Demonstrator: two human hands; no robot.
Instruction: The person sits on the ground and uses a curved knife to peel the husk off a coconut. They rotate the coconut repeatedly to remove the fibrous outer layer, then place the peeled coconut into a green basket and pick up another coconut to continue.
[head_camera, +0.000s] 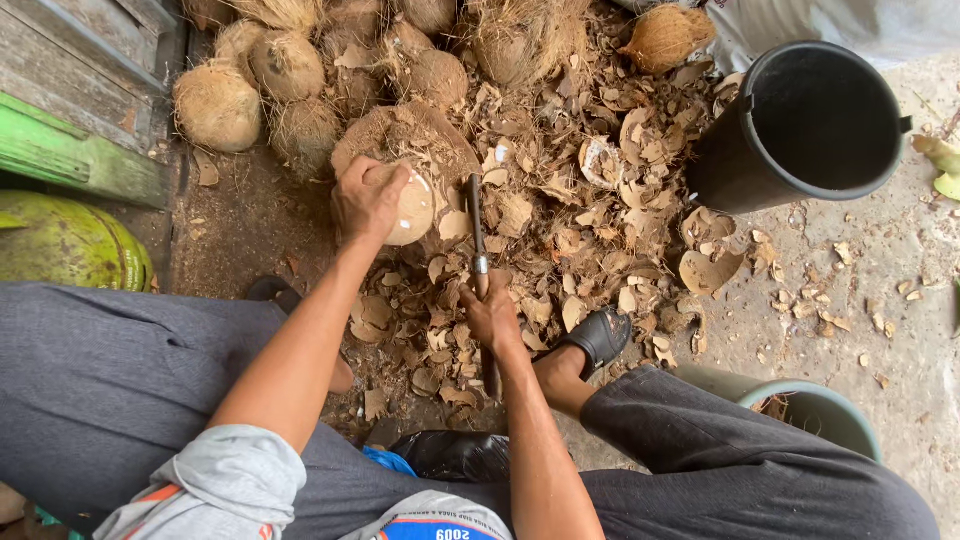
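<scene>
The left hand (368, 198) lies closed over the top of a partly peeled coconut (408, 205), fingers wrapped on its pale exposed flesh, pressing it against a large husked block (410, 150) beneath. The coconut sits in the middle of the ground area, just ahead of the person's knees, at the near edge of a heap of shell scraps (560, 200). The right hand (492, 318) is clenched round the handle of a long dark blade (476, 225), which points away from the body, its tip lying just beside the coconut's right flank; whether the edge touches the coconut cannot be told. Brown shell fragments cover the ground between the hands and spread to the right. A pile of unpeeled fibrous coconuts (290, 70) lies beyond the work point, toward the upper left. A black bucket (810, 120) stands at the upper right, well apart from both hands. A grey-green pail (820, 415) sits at the lower right beside the right leg. A black sandal (598, 338) is on the right foot, resting among scraps near the right hand. A green rounded container (70, 245) sits at the far left beside a green-painted plank (70, 150)
</scene>
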